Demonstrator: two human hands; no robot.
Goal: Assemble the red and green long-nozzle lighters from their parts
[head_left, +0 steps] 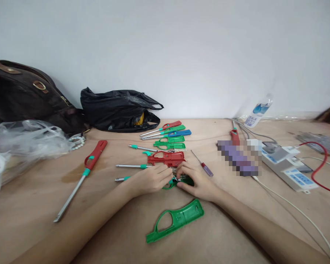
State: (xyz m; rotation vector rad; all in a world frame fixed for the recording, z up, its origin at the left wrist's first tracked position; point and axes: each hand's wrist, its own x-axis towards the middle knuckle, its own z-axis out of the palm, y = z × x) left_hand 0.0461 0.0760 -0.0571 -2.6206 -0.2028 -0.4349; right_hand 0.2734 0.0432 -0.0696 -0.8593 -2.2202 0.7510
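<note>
In the middle of the table, my left hand (154, 179) bends over an opened gas lighter (167, 187) with a green handle shell and a silver rod. Its fingers are pinched at small inner parts near a thin wire. Facing it, my right hand (196, 181) curls thumb and fingers round the other end of the same lighter. The fingers hide much of the inside. Closer to me lies a loose green half shell (178, 220), hollow side up. Just beyond my hands is an opened red lighter shell (166, 158). A screwdriver (205, 167) with a purple handle lies beside my right hand.
Several lighters (178, 129) lie in a row behind, and a red lighter (96, 154) lies left. A black plastic bag (115, 110), a dark bag (24, 95) and clear plastic (35, 135) stand left. Power strips (288, 170) with cables and a bottle (258, 112) are right.
</note>
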